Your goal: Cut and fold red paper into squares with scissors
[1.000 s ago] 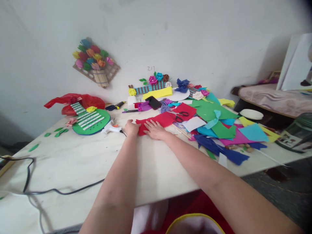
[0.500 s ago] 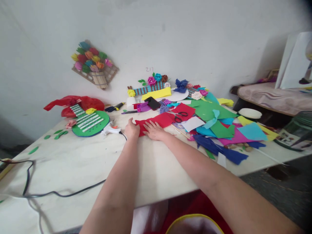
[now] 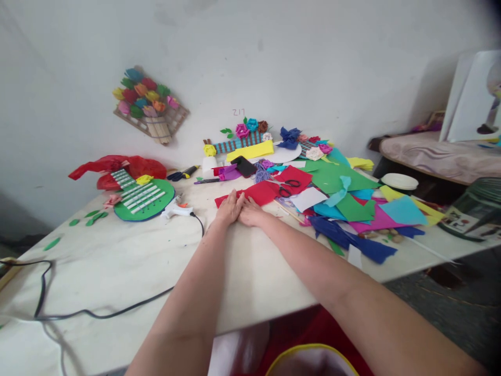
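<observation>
- On bench [image 3: 133, 269], ctr: red sheet [image 3: 263, 193], 1 pc, laid flat, near edge under hands.
- L hand [image 3: 229, 208]: palm down on sheet, grip unclenched, fingers extended.
- R hand [image 3: 251, 211]: ditto, grip unclenched, close beside L hand.
- Scissors [image 3: 285, 192]: 1 pr, blk handles, sheet's R end.
- Glue gun [image 3: 176, 209]: 1, wht, L of hands.

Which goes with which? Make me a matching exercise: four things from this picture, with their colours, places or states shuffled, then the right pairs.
Things:
1. Red paper strip
2. Scissors
3. Glue gun
4. Jar

Descriptions:
A. See-through
B. White, beside the green guitar shape
C. Partly under the left hand and right hand
D. Black-handled

Pairs: 1-C, 2-D, 3-B, 4-A
</observation>
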`<state>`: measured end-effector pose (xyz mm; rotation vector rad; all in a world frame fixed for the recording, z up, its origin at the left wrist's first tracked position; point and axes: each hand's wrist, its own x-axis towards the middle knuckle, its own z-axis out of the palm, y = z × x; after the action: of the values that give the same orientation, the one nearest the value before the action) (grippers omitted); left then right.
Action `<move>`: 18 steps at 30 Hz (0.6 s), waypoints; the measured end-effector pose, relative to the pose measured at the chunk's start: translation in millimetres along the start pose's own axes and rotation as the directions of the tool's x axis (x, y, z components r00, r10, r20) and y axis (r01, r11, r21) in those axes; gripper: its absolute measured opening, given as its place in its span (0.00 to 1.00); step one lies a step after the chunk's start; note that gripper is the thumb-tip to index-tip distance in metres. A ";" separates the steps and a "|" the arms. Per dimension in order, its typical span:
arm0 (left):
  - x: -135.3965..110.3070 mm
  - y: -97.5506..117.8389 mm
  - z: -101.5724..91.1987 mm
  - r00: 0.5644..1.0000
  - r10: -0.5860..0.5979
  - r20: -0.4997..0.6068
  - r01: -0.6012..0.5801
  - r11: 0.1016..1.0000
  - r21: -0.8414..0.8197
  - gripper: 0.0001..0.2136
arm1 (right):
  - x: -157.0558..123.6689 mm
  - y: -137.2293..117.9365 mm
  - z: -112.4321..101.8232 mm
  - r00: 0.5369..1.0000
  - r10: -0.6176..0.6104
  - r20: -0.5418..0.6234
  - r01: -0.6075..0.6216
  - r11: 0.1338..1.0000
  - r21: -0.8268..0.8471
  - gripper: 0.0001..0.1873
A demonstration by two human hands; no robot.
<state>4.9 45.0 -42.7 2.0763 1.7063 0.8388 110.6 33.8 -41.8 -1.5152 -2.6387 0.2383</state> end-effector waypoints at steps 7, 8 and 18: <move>-0.7 -7.3 -3.9 0.969 0.164 0.183 -0.207 0.945 0.253 0.23 | -0.7 8.9 -5.4 0.998 0.014 0.056 -0.015 1.000 0.009 0.32; -0.5 -6.7 -3.5 0.967 0.161 0.195 -0.211 0.940 0.269 0.22 | -2.7 12.2 -7.9 0.998 0.023 0.066 -0.024 1.000 0.018 0.32; 3.3 -0.1 6.2 0.968 0.001 0.252 -0.120 0.880 0.459 0.28 | -14.8 50.1 -18.9 0.988 0.111 0.106 -0.099 0.988 -0.118 0.30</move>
<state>9.1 49.0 -46.8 2.4284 1.8454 0.1629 163.5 47.6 -32.2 -1.7278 -2.7026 0.1902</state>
